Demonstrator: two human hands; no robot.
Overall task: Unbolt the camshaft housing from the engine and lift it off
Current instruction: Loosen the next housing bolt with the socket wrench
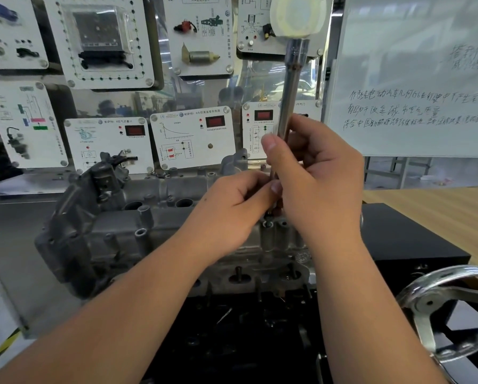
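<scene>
Head view, looking down over both forearms: I am mid-way through the unbolting, by my reckoning, and nowhere near the lift. My right hand point(312, 173) is wrapped around the lower part of a long polished steel socket extension point(289, 103), which stands nearly upright with a pale cream, rounded handle point(297, 16) at its top. My left hand point(232, 203) pinches the bottom of that same tool with thumb and curled fingers, just where it comes down toward a bolt boss point(268, 225) near the right end of the housing. Whether the tip is seated on a bolt head I cannot tell, since my fingers cover the joint.

The dull grey cast-aluminium camshaft housing point(160, 214) is still sitting on the engine, straight in front of me, running left to right on top of the cylinder head, which is carried on a dark stand. It looks flush and level with the casting beneath, no gap showing along the seam. Several tubular bosses along its near edge look open and hollow, so I judge some bolts may already be out, though I cannot see down into them. Its surface is rough, matt and a little grimy, with round bores along the top.

What is left, as I judge it: finish this bolt, check the others, then lift.
</scene>
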